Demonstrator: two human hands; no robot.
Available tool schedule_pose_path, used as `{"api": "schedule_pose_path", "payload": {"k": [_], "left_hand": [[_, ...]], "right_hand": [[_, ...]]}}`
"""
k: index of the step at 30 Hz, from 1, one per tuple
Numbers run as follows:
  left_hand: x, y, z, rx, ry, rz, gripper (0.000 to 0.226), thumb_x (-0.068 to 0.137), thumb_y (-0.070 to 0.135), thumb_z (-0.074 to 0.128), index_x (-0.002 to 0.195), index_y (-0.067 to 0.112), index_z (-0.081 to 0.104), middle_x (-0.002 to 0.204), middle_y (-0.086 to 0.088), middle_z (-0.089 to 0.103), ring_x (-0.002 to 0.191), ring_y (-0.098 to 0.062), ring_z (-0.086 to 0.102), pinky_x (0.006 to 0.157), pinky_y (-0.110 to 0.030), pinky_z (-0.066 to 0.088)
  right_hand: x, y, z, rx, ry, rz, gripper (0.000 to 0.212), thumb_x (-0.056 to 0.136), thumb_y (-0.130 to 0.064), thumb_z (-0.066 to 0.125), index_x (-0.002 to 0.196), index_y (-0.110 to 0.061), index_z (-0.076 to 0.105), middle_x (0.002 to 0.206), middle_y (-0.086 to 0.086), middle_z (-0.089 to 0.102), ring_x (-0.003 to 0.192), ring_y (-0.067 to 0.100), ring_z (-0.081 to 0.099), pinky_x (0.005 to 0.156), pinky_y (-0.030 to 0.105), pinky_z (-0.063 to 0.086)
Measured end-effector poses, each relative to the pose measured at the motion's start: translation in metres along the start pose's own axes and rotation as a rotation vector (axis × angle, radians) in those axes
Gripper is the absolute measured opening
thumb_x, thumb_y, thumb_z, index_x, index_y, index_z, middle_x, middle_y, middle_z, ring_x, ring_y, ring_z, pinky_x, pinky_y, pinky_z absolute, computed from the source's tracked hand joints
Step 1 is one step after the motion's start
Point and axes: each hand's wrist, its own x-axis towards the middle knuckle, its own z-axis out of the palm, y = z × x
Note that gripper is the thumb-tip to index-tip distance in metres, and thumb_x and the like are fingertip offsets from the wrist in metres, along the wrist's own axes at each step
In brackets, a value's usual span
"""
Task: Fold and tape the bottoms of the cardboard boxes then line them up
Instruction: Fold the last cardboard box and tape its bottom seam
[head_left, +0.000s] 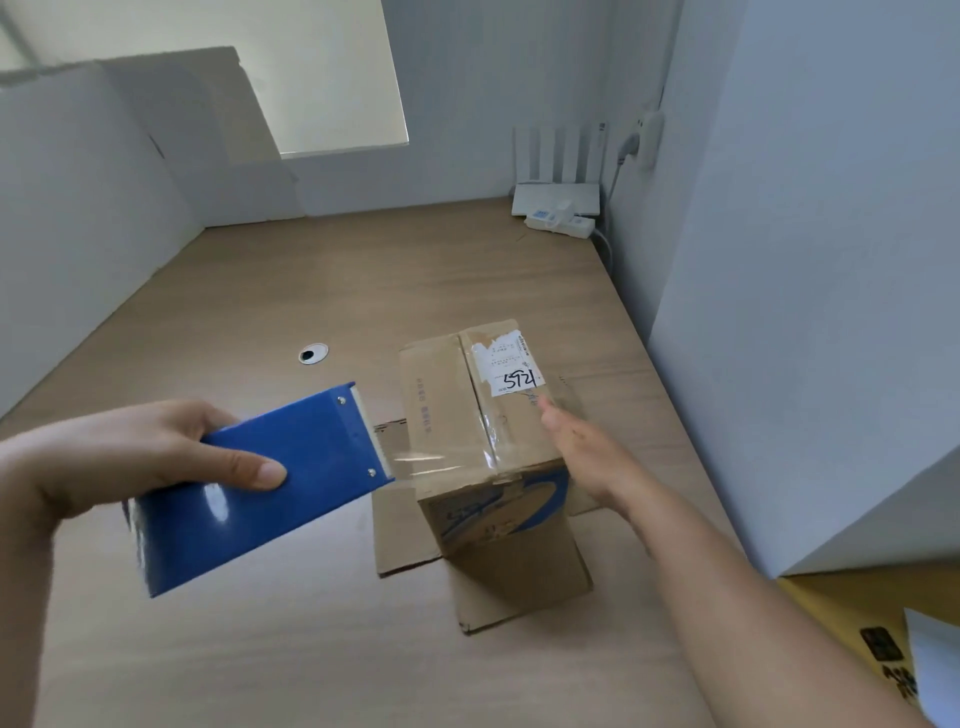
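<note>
A pale tan wood-grain counter (322, 270) spreads across the view, with a round silver-rimmed cable hole (313, 354) set in it. A white partition wall (78, 208) closes the left side and a taller white panel (805, 260) the right. At the back, a cream roller blind (322, 67) glows with soft daylight beside a grey-white wall (467, 104). In the far right corner stands a white router with upright antennas (556, 195), a white power strip (560, 222) lies just in front of it, and above them is a white wall plug (647, 140).
</note>
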Motion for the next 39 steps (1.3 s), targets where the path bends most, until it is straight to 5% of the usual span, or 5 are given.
{"api": "schedule_pose_path", "payload": {"k": [3, 7, 13, 21, 39], "left_hand": [[0.009, -0.022, 0.01, -0.013, 0.011, -0.085, 0.076, 0.029, 0.067, 0.083, 0.084, 0.016, 0.077, 0.084, -0.009, 0.075, 0.077, -0.026, 0.072, 0.08, -0.039, 0.053], [0.017, -0.038, 0.023, -0.046, 0.014, -0.119, 0.069, 0.03, 0.068, 0.081, 0.081, 0.021, 0.077, 0.085, -0.007, 0.075, 0.078, -0.026, 0.072, 0.085, -0.042, 0.052], [0.03, -0.053, 0.027, -0.009, 0.014, -0.166, 0.091, 0.023, 0.078, 0.078, 0.089, 0.015, 0.074, 0.086, -0.003, 0.075, 0.079, -0.023, 0.072, 0.093, -0.046, 0.05], [0.064, -0.053, 0.041, 0.066, 0.083, -0.233, 0.039, 0.068, 0.054, 0.078, 0.083, 0.019, 0.071, 0.076, 0.003, 0.074, 0.075, -0.018, 0.07, 0.067, -0.027, 0.047], [0.074, -0.081, 0.02, -0.056, -0.158, -0.204, 0.102, 0.02, 0.063, 0.088, 0.103, 0.007, 0.067, 0.095, -0.009, 0.074, 0.09, -0.028, 0.071, 0.082, -0.036, 0.054]], "right_hand": [[-0.005, -0.006, -0.015, 0.217, -0.049, 0.029, 0.045, 0.098, -0.052, 0.034, 0.133, -0.031, 0.054, 0.131, -0.015, 0.054, 0.116, 0.005, 0.05, 0.1, 0.027, 0.031], [-0.002, -0.001, -0.019, 0.049, -0.026, -0.031, 0.046, 0.097, -0.035, 0.048, 0.142, -0.032, 0.041, 0.146, -0.014, 0.041, 0.135, 0.009, 0.034, 0.113, 0.031, 0.024], [-0.002, 0.002, -0.012, -0.024, 0.019, -0.037, 0.07, 0.081, -0.038, 0.072, 0.143, -0.038, 0.037, 0.142, -0.007, 0.047, 0.118, 0.006, 0.047, 0.096, 0.023, 0.035], [0.003, 0.009, -0.008, -0.07, 0.051, -0.041, 0.071, 0.082, -0.038, 0.071, 0.143, -0.041, 0.034, 0.147, -0.007, 0.042, 0.13, 0.014, 0.043, 0.105, 0.03, 0.034], [0.004, 0.005, -0.006, -0.109, 0.03, -0.039, 0.07, 0.087, -0.034, 0.066, 0.146, -0.039, 0.029, 0.15, -0.006, 0.036, 0.132, 0.015, 0.04, 0.105, 0.029, 0.032]]}}
